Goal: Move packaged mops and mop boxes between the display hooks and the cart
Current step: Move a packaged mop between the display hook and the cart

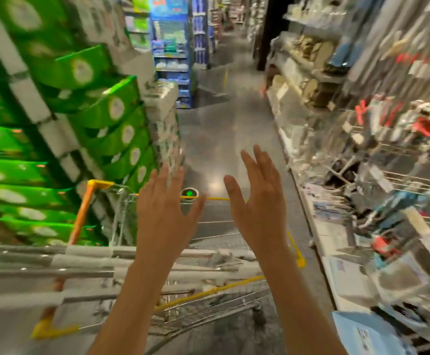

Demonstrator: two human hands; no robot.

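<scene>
The view is blurred by motion. My left hand (164, 219) and my right hand (257, 201) are both raised over the cart (98, 185), fingers spread and straight, holding nothing. The wire cart has yellow corners and stands in the aisle below my arms. Several long packaged mops (88, 260) in white and grey wrapping lie across the cart's near end, sticking out to the left. On the right, display hooks (398, 180) carry hanging packaged goods in red, blue and grey.
Stacks of green boxes (111, 108) fill the shelving on the left, close beside the cart. A low shelf (336, 242) with blue and white packs runs along the right. The grey aisle floor (229, 129) stretches ahead toward a blue display stand (173, 55).
</scene>
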